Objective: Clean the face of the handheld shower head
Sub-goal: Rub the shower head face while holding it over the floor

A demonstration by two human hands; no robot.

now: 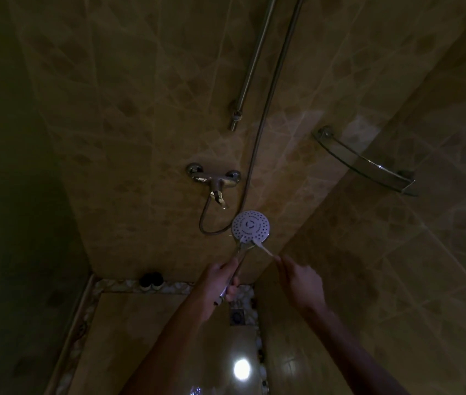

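- Forearms come up from the bottom edge, nearest to me; both reach toward the shower corner where two tiled walls meet.
- Left hand [222, 283] has its fingers wrapped round the chrome handle of the shower head [251, 226], holding it up in the air just below the wall mixer tap [214, 182], apart from the wall.
- Right hand [301, 280] pinches the end of a thin white brush [260, 246]; from here it looks like a toothbrush, though the light is too dim to be sure. Its head rests on the lower rim of the face.
- To do this step well, I would keep the handle steady and the face turned toward me, then work the bristles in short strokes across the nozzle rings, from the rim inward, with light pressure so the head does not twist.
- Shower head's face is round, pale grey-white, dotted with rings of small holes around a central mark; I cannot tell whether scale or dirt sits on it.
- Hose [266, 115] loops from the tap and runs up past the rail [254, 61].
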